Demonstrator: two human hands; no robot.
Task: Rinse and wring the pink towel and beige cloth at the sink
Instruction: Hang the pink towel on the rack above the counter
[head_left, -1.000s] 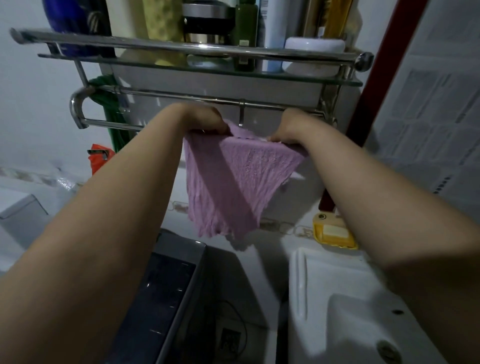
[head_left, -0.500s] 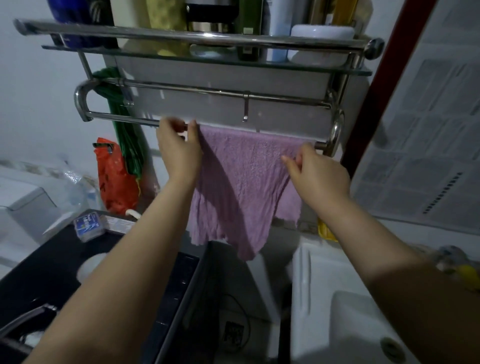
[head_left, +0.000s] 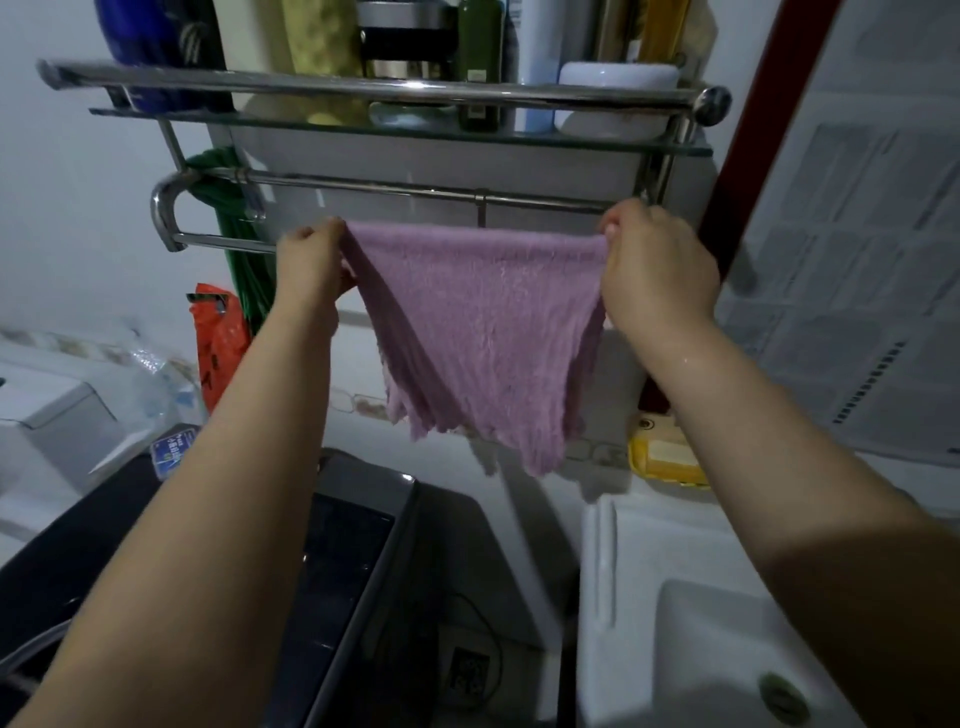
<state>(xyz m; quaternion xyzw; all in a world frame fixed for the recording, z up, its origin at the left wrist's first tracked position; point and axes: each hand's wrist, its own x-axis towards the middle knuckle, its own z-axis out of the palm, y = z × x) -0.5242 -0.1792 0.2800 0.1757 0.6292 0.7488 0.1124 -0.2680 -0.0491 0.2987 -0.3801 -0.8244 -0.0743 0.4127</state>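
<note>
The pink towel (head_left: 480, 332) hangs over the front chrome rail (head_left: 218, 240) of a wall rack, stretched wide along its top edge and narrowing to a ragged bottom. My left hand (head_left: 311, 262) pinches its top left corner at the rail. My right hand (head_left: 654, 265) pinches the top right corner, and drops of water sit on that wrist. The white sink (head_left: 691, 613) lies at the lower right, below my right forearm. No beige cloth shows in this view.
A glass shelf (head_left: 395, 127) above the rails carries bottles and a white jar (head_left: 618, 98). A dark appliance (head_left: 353, 561) stands below the towel. An orange bag (head_left: 218, 343) and green hose (head_left: 239, 249) hang at left; a yellow soap dish (head_left: 665, 460) sits behind the sink.
The towel went from bunched in both hands onto the front rail. My hands have since slid apart along the rail, spreading its top edge wider.
</note>
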